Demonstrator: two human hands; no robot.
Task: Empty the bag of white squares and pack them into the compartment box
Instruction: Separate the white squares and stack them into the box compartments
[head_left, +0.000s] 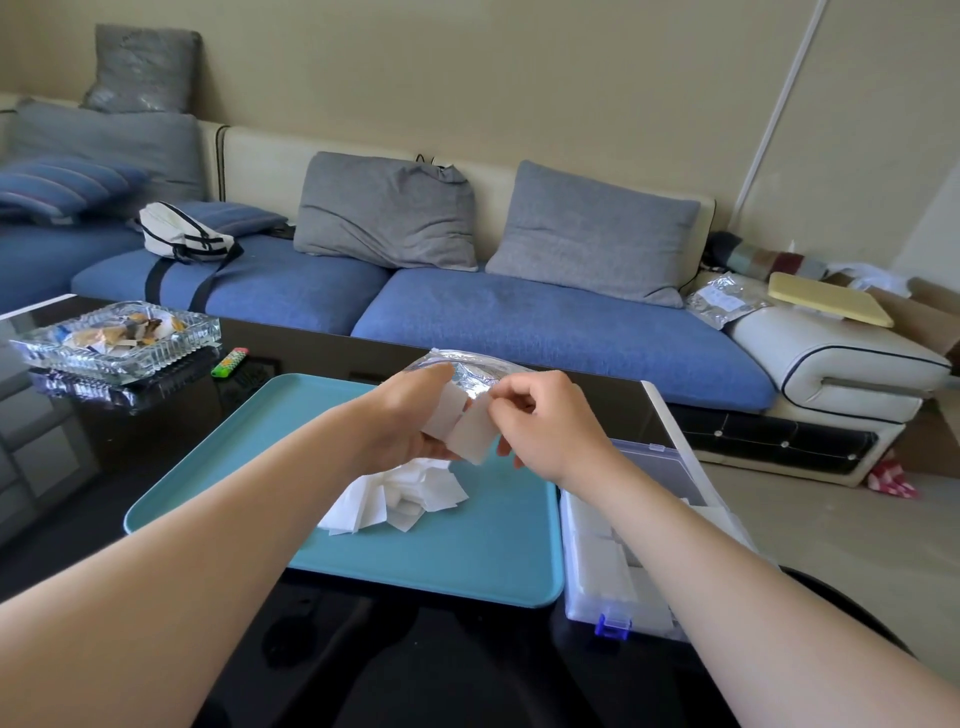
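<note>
Glossy black surface (104, 457) is carrying everything. The clear compartment box (576, 597) is sitting nearest, at its right edge just beside the teal tray (441, 551), with its lid standing open and several compartments already looking filled with white.

That edge placement is worrying: the right forearm is crossing directly above the box, and a careless drop of the elbow could be nudging it toward the floor.

On the tray, a loose pile of white squares (400, 499) is lying below the hands, not yet packed. The squares are looking thin and light, so a quick sweep of a wrist could be scattering them over the tray's low rim.

Above the pile, both hands are working in the air. The left hand (400, 415) is coming in from the left, its grip curling round a handful of white squares (462, 426). The right hand (540, 421) is meeting it from the right, its grip narrow, pinching the upper edge of the front square as if peeling 1 away. If 2 come together, or the left grip is loosening, the handful is likely fanning out and dropping.

Just behind the hands, the silver foil bag (467, 366) is lying at the tray's far edge; whether it is empty I cannot tell. Farther off at the left, a glass ashtray (119, 338) and a green lighter (228, 362) are sitting, and a blue sofa (519, 322) is running along the wall.
</note>
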